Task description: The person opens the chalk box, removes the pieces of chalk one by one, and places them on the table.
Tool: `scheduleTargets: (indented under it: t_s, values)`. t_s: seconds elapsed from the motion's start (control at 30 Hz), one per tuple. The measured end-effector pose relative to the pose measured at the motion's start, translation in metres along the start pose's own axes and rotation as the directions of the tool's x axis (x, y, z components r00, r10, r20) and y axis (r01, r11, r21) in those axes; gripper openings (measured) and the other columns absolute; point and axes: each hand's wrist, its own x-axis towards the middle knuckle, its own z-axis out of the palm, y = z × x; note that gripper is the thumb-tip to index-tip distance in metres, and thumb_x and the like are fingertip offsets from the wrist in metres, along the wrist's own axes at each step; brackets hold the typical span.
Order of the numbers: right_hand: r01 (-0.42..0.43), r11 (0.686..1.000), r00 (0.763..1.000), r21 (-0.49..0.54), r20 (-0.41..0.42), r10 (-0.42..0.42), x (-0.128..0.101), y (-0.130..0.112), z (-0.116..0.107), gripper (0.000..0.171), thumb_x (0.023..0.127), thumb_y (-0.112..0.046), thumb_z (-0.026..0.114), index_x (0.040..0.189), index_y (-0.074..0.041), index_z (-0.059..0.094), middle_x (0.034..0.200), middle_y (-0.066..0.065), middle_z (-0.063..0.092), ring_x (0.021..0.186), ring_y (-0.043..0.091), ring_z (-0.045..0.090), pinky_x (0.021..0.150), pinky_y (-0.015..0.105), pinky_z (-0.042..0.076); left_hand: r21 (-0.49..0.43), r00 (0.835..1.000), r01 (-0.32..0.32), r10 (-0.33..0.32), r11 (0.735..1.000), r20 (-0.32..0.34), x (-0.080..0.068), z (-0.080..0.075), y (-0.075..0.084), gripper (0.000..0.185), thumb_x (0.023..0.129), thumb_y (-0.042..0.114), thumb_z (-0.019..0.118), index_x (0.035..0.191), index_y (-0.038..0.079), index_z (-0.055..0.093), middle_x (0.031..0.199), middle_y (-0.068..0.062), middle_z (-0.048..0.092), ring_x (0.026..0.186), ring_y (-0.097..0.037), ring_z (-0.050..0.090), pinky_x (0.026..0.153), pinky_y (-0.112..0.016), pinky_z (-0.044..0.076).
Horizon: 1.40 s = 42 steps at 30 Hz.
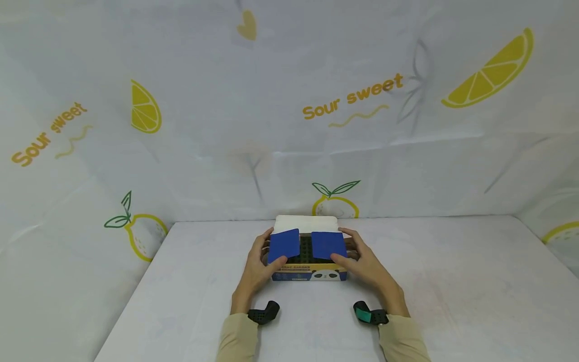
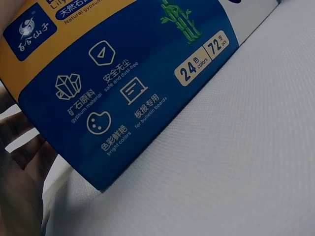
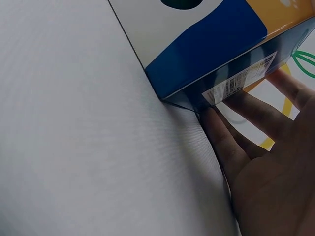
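Note:
A blue and yellow cardboard box (image 1: 309,275) with a panda face on its front stands on the white table (image 1: 452,281), near its back edge. Its two blue top flaps (image 1: 284,245) are half raised, and a white lid panel (image 1: 306,223) lies folded back behind them. Dark contents show between the flaps. My left hand (image 1: 258,264) grips the box's left end, thumb on the left flap. My right hand (image 1: 366,264) grips the right end, thumb on the right flap. The left wrist view shows the printed box side (image 2: 123,83). My right fingers (image 3: 246,123) lie along the box's end (image 3: 206,44).
A white sheet printed with lemons and "Sour sweet" (image 1: 353,98) walls the table at the back and on both sides. Black wrist mounts (image 1: 264,312) sit on both forearms. Bare tabletop (image 2: 221,172) stretches left, right and in front of the box.

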Motion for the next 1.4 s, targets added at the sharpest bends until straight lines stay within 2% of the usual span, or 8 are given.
scheduleTargets:
  t_s: [0.17,0.3,0.4,0.5,0.63,0.9,1.17,1.4]
  values:
    - [0.001,1.0,1.0,0.004,0.0,-0.001,0.0,-0.001,-0.001,0.074,0.095,-0.032,0.072,0.157,-0.021,0.032,0.14,0.021,0.057,0.123,0.033,0.062,0.106,0.054,0.048,0.041,0.998,-0.044,0.045,0.998,-0.035,0.002,-0.002,0.004,0.094,0.085,0.057,0.074,0.159,0.012,0.036,0.147,-0.02,0.046,0.124,-0.035,0.052,0.108,-0.062,0.042]
    - [-0.021,1.0,1.0,0.012,0.002,0.021,0.0,-0.001,-0.001,0.076,0.095,-0.033,0.073,0.157,-0.022,0.032,0.142,0.021,0.056,0.124,0.033,0.061,0.107,0.056,0.048,0.099,0.986,-0.121,0.131,0.988,-0.1,0.004,-0.002,0.012,0.094,0.084,0.066,0.071,0.158,0.017,0.041,0.15,-0.022,0.043,0.133,-0.041,0.043,0.107,-0.067,0.036]
    - [-0.022,1.0,1.0,0.011,-0.001,0.022,-0.001,-0.001,-0.001,0.076,0.094,-0.034,0.073,0.157,-0.022,0.032,0.142,0.021,0.056,0.124,0.033,0.061,0.107,0.056,0.047,0.128,0.978,-0.161,0.175,0.979,-0.11,0.008,-0.001,0.022,0.094,0.083,0.072,0.069,0.156,0.018,0.044,0.151,-0.019,0.042,0.139,-0.041,0.035,0.109,-0.072,0.031]
    - [-0.014,1.0,1.0,0.011,0.0,0.014,0.0,-0.001,-0.001,0.075,0.094,-0.033,0.073,0.157,-0.023,0.032,0.141,0.021,0.057,0.123,0.033,0.062,0.107,0.056,0.047,0.134,0.983,-0.153,0.165,0.979,-0.083,0.012,0.001,0.034,0.094,0.082,0.074,0.068,0.154,0.017,0.047,0.153,-0.016,0.041,0.143,-0.039,0.032,0.11,-0.074,0.029]
    - [0.0,1.0,1.0,0.009,-0.007,0.0,0.0,0.0,0.0,0.075,0.094,-0.032,0.073,0.157,-0.023,0.033,0.141,0.021,0.057,0.125,0.034,0.06,0.108,0.056,0.047,0.159,0.992,-0.116,0.123,0.98,-0.036,0.015,0.006,0.044,0.086,0.084,0.063,0.072,0.151,0.014,0.05,0.152,-0.016,0.042,0.142,-0.037,0.033,0.11,-0.071,0.034]
    - [0.003,1.0,1.0,-0.002,-0.013,-0.003,0.001,0.003,0.001,0.073,0.095,-0.031,0.072,0.157,-0.023,0.034,0.143,0.022,0.056,0.128,0.037,0.057,0.109,0.056,0.046,0.233,0.997,-0.065,0.07,0.97,-0.015,0.016,0.014,0.046,0.072,0.087,0.046,0.075,0.149,0.017,0.054,0.144,-0.013,0.049,0.136,-0.034,0.041,0.108,-0.063,0.041]
    - [0.002,1.0,1.0,0.004,-0.007,-0.002,0.002,0.003,0.0,0.074,0.095,-0.032,0.072,0.157,-0.022,0.033,0.143,0.023,0.056,0.127,0.037,0.058,0.108,0.056,0.046,0.208,0.992,-0.1,0.113,0.973,-0.052,0.015,0.013,0.045,0.062,0.087,0.045,0.073,0.141,0.018,0.06,0.138,-0.012,0.052,0.13,-0.032,0.044,0.104,-0.063,0.043]
    - [-0.009,1.0,1.0,0.007,-0.002,0.009,0.001,0.002,0.001,0.074,0.095,-0.032,0.071,0.158,-0.022,0.033,0.143,0.024,0.055,0.127,0.038,0.058,0.108,0.057,0.046,0.136,0.975,-0.204,0.213,0.969,-0.061,0.015,0.001,0.042,0.068,0.088,0.043,0.072,0.143,0.007,0.055,0.132,-0.018,0.056,0.12,-0.028,0.05,0.103,-0.064,0.04]
